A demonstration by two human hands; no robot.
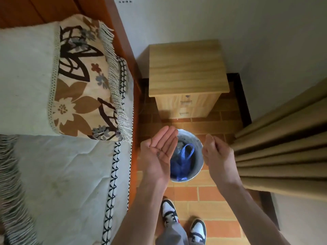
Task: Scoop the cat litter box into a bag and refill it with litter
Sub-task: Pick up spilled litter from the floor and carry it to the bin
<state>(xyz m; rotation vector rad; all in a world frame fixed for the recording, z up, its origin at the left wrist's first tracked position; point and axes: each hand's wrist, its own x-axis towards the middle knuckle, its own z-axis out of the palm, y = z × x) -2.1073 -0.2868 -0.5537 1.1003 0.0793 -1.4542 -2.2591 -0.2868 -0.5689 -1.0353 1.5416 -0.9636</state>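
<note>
Person standing over a round grey bin on the brick floor, between bed and curtain. Blue bag lying inside the bin, handles up. Left hand hovering palm-up, spread flat, dark specks on it. Right hand hovering edge-on, fingers loosely curled, gripping nothing. Wooden nightstand sitting beyond the bin

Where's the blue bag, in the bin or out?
In. The blue bag lies inside the round bin, handles showing below the rim. Neither hand holds it.

1 head cam, steep downward, over bin
</note>
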